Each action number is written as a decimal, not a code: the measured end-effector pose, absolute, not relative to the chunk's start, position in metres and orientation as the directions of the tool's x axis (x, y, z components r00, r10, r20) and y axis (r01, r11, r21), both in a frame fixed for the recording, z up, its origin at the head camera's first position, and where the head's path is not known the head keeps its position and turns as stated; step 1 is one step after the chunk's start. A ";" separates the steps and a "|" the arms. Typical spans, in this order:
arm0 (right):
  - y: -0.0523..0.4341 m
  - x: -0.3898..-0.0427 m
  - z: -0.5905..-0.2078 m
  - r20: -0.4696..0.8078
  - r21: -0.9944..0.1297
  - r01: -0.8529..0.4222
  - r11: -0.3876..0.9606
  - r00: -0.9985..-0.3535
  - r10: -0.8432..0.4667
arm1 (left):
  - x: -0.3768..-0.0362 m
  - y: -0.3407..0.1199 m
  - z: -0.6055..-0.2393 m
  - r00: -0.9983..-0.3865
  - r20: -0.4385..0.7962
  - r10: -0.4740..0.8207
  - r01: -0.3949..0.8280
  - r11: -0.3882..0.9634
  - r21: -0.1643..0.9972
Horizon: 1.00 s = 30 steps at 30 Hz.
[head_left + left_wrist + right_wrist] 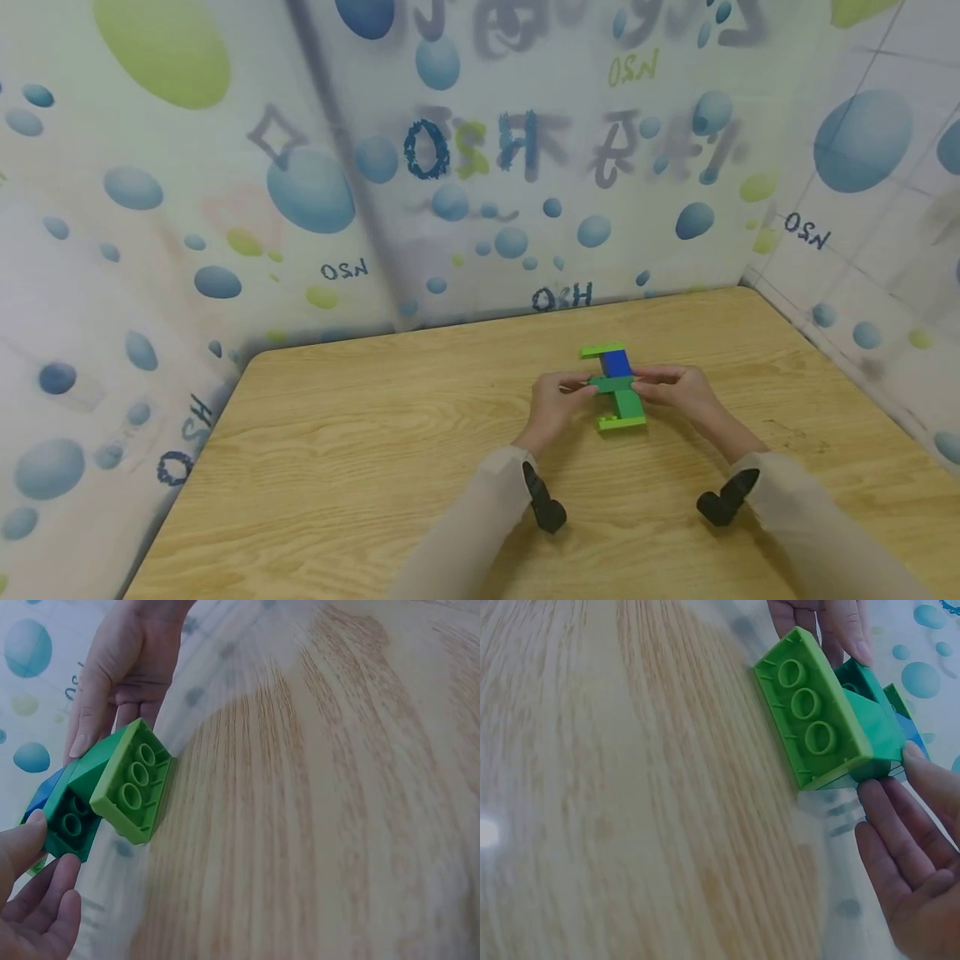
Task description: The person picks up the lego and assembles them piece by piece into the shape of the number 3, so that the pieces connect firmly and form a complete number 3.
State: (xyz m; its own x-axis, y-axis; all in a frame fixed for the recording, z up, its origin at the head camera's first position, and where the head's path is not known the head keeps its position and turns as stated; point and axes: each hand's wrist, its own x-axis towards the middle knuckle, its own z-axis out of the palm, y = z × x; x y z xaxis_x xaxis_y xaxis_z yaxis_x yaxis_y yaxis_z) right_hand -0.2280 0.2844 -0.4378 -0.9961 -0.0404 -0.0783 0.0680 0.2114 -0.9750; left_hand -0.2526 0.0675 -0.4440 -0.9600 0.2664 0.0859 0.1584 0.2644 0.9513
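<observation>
Sheer pale sleeves [480,517] with a black wrist-camera mount on each fill the near edge of the head view, and from them both hands reach to a small block assembly [617,387] lying on the wooden counter [360,450], a little right of its middle and well short of the bubble-printed backdrop [315,183].

The assembly is made of a light-green brick [131,784] at the near end, dark-green pieces [71,821] through the middle, a blue brick [617,362] beyond, and another light-green piece [602,351] at the far end. In the wrist views the near light-green brick is turned so that its hollow underside with three round sockets is shown.

The left hand [557,404] is held against the left end of the dark-green cross piece, its fingertips closed on it in a light pinch. The right hand [678,390] is set against the opposite end, thumb and fingers pinched on the piece while the remaining fingers stay fairly straight. Neither grip is clamped hard, as far as can be judged.

The step in hand appears to be the seating or aligning of the cross piece on the stack. For the next move, even pressure from both sides would be called for, with the studs kept square to the sockets so that nothing is tilted or popped loose.
</observation>
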 end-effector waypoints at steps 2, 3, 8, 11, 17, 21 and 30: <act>0.283 -0.229 -0.438 -0.081 -0.975 0.072 0.209 -0.996 -0.036 | -0.254 0.068 -0.445 -0.965 0.078 0.251 0.146 0.265 0.953; 0.283 -0.230 -0.438 -0.086 -0.975 0.077 0.210 -0.996 -0.032 | -0.254 0.068 -0.445 -0.967 0.074 0.245 0.141 0.267 0.953; 0.281 -0.233 -0.440 -0.097 -0.970 0.089 0.227 -0.995 -0.025 | -0.256 0.069 -0.448 -0.969 0.096 0.228 0.159 0.275 0.948; 0.281 -0.234 -0.442 -0.087 -0.969 0.077 0.233 -0.996 -0.035 | -0.258 0.070 -0.451 -0.968 0.118 0.220 0.178 0.276 0.945; 0.283 -0.237 -0.445 -0.076 -0.946 0.065 0.317 -0.997 -0.023 | -0.258 0.072 -0.452 -0.972 0.101 0.211 0.160 0.289 0.944; 0.283 -0.238 -0.446 -0.081 -0.931 0.074 0.357 -0.997 -0.005 | -0.257 0.073 -0.453 -0.974 0.093 0.208 0.153 0.299 0.942; 0.283 -0.237 -0.448 -0.083 -0.924 0.075 0.375 -0.997 -0.005 | -0.255 0.074 -0.454 -0.975 0.091 0.202 0.152 0.314 0.937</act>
